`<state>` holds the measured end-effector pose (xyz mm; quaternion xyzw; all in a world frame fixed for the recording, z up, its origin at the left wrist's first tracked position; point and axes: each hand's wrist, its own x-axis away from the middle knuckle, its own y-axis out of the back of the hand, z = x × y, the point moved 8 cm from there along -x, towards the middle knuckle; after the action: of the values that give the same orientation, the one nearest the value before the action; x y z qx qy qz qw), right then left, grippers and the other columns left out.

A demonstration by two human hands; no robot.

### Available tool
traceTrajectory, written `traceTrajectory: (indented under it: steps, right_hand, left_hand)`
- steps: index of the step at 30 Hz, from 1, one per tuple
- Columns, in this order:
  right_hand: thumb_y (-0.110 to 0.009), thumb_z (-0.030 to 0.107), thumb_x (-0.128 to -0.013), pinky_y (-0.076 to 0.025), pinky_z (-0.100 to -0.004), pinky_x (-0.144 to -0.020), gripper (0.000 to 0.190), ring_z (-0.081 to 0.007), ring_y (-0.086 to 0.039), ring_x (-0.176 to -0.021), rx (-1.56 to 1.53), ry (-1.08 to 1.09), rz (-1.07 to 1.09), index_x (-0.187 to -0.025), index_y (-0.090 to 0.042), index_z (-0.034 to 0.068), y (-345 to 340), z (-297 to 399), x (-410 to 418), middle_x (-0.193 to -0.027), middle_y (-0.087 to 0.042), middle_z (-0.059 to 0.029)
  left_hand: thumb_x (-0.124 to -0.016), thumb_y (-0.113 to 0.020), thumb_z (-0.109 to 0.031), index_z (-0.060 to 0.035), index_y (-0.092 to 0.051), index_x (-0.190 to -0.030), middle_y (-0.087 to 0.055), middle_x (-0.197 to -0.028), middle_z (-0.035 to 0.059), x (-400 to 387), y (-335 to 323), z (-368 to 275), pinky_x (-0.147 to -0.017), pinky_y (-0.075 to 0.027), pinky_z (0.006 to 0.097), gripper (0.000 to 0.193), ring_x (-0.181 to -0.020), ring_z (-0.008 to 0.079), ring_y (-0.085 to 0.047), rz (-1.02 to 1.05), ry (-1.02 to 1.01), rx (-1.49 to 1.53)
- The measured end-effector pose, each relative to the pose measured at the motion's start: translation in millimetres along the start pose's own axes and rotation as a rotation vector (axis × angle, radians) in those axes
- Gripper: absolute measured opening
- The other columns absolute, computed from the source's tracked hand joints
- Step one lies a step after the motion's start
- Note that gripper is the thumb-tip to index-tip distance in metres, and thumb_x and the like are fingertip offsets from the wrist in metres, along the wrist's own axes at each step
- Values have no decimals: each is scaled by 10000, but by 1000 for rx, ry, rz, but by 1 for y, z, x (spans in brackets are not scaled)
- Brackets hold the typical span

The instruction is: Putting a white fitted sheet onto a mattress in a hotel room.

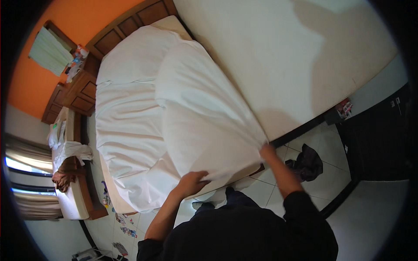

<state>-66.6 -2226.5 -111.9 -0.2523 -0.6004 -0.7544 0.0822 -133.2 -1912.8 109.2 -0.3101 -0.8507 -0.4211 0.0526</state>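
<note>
A white bedsheet [202,130] lies rumpled over the mattress [124,202] of a bed with a wooden headboard [130,24]. Its right part is pulled taut towards me, with folds running to the corner by the wall. My left hand [192,184] grips the sheet's near edge at the foot of the bed. My right hand [268,152] holds the sheet near the bed's right foot corner; its fingers are blurred. Bare mattress shows at the head end and along the foot edge.
A pale wall [277,65] runs along the bed's right side. Dark cloth [308,163] lies on the tiled floor at right. A second bed [73,199] with clothes stands at far left, beyond a wooden cabinet [81,93]. Small items [129,231] are scattered on the floor.
</note>
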Motion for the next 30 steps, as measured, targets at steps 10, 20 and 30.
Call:
traceTrajectory:
  steps: [10,20,30]
  right_hand:
    - [-511,83,-645,-462,-363,-497,476,-224,-548,-753,-885,-354,255,-1114,-442,130,-85,-101,34,-946,-538,-114]
    - [-597,169,-647,-432,-348,-441,470,-235,-519,-500,-440,-537,-209,-1072,-450,35,-134,-290,61,-752,-568,-118]
    - [-659,216,-685,-400,-283,-760,513,-184,-490,-871,-1189,396,403,-1107,-412,62,-11,60,111,-1003,-506,-99]
  left_hand:
    - [-781,-478,-40,38,-541,-933,-574,-790,55,-31,-34,-48,-673,-399,234,182,-742,106,-495,356,-37,675]
    - [-748,-510,-159,-39,-547,-954,-561,-836,183,-45,-142,-79,-690,-406,392,240,-802,333,-527,502,-213,184]
    - [-732,-524,-166,-53,-551,-918,-564,-811,185,-59,-163,-34,-671,-419,390,219,-782,333,-531,187,-11,259]
